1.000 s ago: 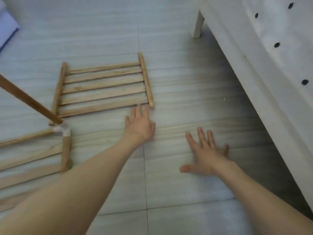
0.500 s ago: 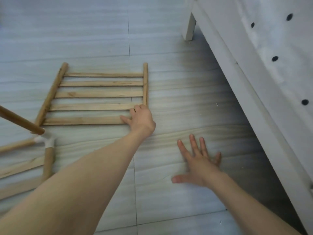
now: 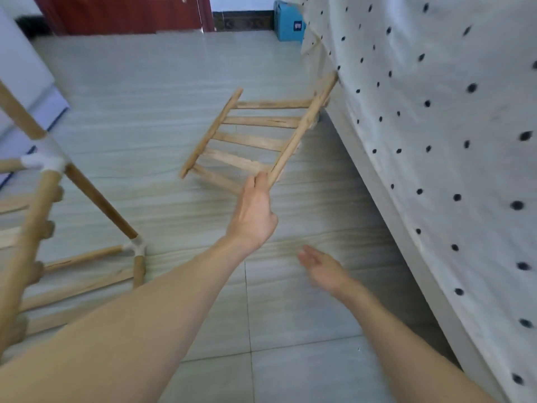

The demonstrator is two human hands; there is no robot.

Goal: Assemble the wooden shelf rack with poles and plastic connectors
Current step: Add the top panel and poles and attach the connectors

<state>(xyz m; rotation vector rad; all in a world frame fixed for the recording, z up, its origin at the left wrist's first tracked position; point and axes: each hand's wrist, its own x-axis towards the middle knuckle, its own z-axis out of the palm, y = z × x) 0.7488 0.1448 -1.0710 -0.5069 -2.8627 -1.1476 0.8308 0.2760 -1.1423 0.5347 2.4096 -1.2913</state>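
Dotted white sheet [image 3: 436,126], blue box [image 3: 290,26], red door [image 3: 125,13].

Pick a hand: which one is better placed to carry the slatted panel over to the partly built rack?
Left. The left hand already grips the slatted panel by one rail's near end, and the partly built rack stands on that side. The right hand is open, low over the floor, holding nothing.
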